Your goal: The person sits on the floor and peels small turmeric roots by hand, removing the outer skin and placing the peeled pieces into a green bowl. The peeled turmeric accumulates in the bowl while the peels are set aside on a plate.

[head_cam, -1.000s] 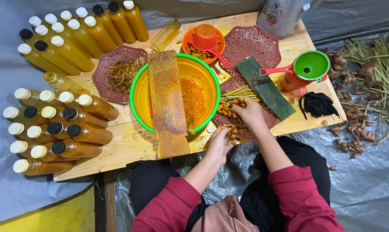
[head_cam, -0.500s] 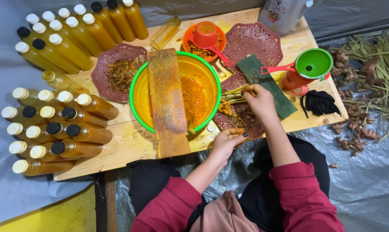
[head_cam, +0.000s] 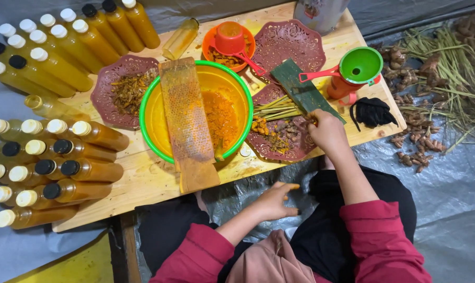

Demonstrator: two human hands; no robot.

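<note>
My right hand [head_cam: 327, 132] rests on the right rim of a dark red lacy plate [head_cam: 269, 152] that holds turmeric roots [head_cam: 279, 137] and lemongrass stalks [head_cam: 276, 107]. Its fingers are curled around a small root piece beside a folded green leaf [head_cam: 300, 89]. My left hand [head_cam: 278, 202] hovers below the table edge over my lap. An orange tip shows at its thumb, and I cannot tell whether that is a stain or a held piece. A green-rimmed yellow basin [head_cam: 153, 123] of grated turmeric carries a wooden grater board [head_cam: 187, 123] across it.
Several capped bottles of yellow liquid [head_cam: 64, 152] lie at the left and back left. A second red plate of shavings [head_cam: 119, 94], an orange bowl with a red scoop [head_cam: 229, 44], a green funnel [head_cam: 360, 65] and a black cloth [head_cam: 372, 111] sit on the wooden table [head_cam: 143, 183]. Roots and stalks [head_cam: 431, 68] lie at the right.
My left hand has left the plate's front edge and dropped down over my lap. My right hand has shifted right along the plate toward the green leaf.
</note>
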